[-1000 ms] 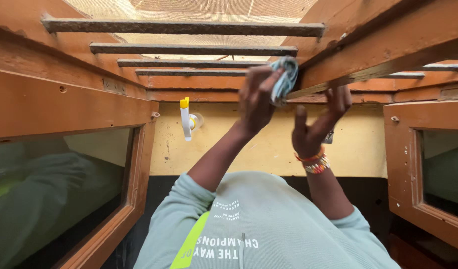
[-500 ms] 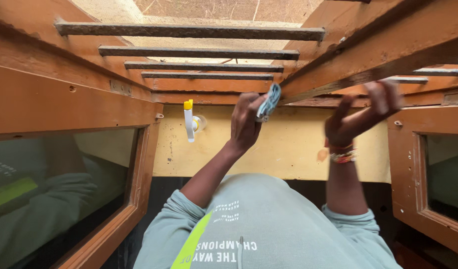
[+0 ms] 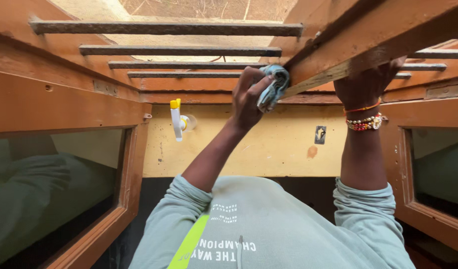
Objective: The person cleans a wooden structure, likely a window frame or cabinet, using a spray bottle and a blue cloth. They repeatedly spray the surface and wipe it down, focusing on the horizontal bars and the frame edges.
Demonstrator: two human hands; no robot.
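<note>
crumpled pale blue cloth pressed against the wooden window frame.

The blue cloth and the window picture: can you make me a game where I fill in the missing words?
1. The left hand presses a light ____ cloth against the wooden frame.
2. The right hand grips the ____ frame.
3. The right wrist wears beaded ____.
4. The white tap on the wall has a ____ top.

Missing words: blue; wooden; bracelets; yellow
</note>
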